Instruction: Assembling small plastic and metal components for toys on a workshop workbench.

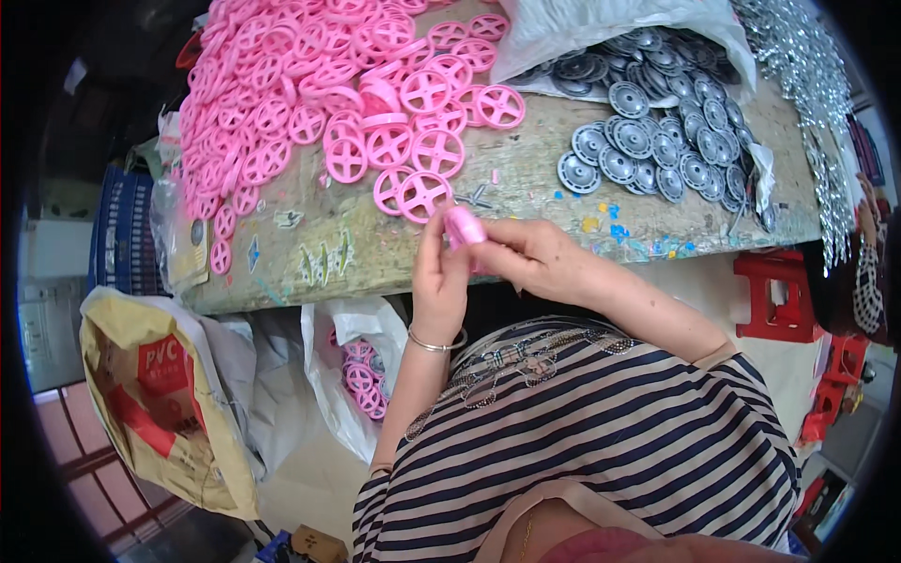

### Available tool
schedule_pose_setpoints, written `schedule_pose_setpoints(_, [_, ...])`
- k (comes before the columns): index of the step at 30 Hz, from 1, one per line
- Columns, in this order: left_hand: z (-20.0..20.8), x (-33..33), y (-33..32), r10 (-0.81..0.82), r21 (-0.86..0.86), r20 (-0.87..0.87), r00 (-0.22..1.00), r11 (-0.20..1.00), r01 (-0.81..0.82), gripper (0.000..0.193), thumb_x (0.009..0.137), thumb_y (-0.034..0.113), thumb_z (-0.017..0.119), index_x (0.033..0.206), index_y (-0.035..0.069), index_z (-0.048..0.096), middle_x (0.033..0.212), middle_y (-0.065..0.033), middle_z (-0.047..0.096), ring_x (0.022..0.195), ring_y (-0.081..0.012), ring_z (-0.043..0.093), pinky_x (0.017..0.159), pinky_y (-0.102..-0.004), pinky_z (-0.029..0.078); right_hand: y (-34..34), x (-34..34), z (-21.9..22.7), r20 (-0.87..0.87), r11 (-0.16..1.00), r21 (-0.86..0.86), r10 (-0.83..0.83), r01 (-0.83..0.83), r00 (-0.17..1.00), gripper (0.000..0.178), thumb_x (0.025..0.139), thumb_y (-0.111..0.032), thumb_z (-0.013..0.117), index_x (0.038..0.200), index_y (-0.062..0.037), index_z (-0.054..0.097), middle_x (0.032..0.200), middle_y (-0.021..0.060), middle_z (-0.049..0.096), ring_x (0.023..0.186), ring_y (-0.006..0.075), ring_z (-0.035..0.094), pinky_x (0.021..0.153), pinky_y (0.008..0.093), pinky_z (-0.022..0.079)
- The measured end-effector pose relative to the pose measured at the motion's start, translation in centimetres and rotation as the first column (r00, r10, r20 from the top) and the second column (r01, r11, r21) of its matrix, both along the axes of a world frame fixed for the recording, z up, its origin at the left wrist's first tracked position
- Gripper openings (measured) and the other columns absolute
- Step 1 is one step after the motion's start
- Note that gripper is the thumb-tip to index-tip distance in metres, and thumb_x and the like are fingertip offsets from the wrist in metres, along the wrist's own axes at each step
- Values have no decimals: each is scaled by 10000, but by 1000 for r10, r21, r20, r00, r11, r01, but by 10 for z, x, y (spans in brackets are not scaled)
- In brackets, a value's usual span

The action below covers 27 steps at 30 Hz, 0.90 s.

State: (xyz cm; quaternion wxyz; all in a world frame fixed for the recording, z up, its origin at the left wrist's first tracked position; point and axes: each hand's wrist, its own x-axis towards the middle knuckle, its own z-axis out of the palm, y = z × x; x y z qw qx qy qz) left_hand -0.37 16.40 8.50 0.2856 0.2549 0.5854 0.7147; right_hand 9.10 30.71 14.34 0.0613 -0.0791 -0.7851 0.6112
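Between my two hands, just off the table's near edge, is a pink plastic wheel (464, 226) seen nearly edge-on. The fingers of my left hand (441, 281) are closed on its left side, and a silver bangle circles that wrist. From the right, my right hand (530, 253) pinches the same wheel with thumb and fingers. Beyond my fingertips lies a loose pink spoked wheel (424, 195), at the near end of a large heap of pink wheels (310, 84). Dark grey round discs (631, 139) are piled farther right on the table.
The worn wooden table (375, 272) carries stickers and blue and yellow scraps. A white plastic bag (619, 38) covers part of the discs. Silver tinsel (817, 122) hangs at the right. Below are a bag of pink wheels (361, 375), a large paper sack (169, 403) and a red stool (774, 296).
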Motion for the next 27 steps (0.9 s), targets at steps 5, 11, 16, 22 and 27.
schedule_pose_setpoints(5, [-5,4,22,-70,32,227,971,997,65,140,940,54,525,1034,-7,440,1000,-138,604,769,-188,668,597,-270,574,31,24,-20,68,986,52,-162,159,984,292,899,-169,600,1149,-19,620,965,103,663,870,173,609,735,284,492])
schedule_pose_setpoints(11, [0,-4,15,23,0,182,983,1000,-24,205,947,48,508,1132,-23,455,1036,-121,603,859,-185,660,683,-315,600,127,66,-38,-407,372,743,-409,556,817,518,837,-226,663,1318,-130,494,1301,148,496,1190,308,457,981,418,373])
schedule_pose_setpoints(16, [-9,-4,17,-8,-60,199,980,998,20,305,953,52,498,1244,-30,455,1049,-101,612,894,-177,652,702,-316,597,132,53,-71,-245,130,921,-540,367,805,624,862,-396,585,1400,-148,389,1372,172,429,1304,352,349,1074,490,236])
schedule_pose_setpoints(22, [-12,-8,13,10,-77,235,972,997,9,312,961,74,489,1255,-23,452,1070,-112,610,927,-188,649,720,-319,595,138,-2,-71,-288,219,894,-387,391,876,478,890,-309,553,1328,-136,470,1251,85,526,1192,295,448,1032,481,284])
schedule_pose_setpoints(27, [-7,-6,15,25,-44,262,965,999,-14,295,969,106,475,1245,0,478,1081,-129,624,933,-201,654,727,-330,593,147,-21,-58,-257,547,717,-369,432,893,344,900,-160,538,1238,-95,553,1118,112,607,1077,293,546,973,423,376])
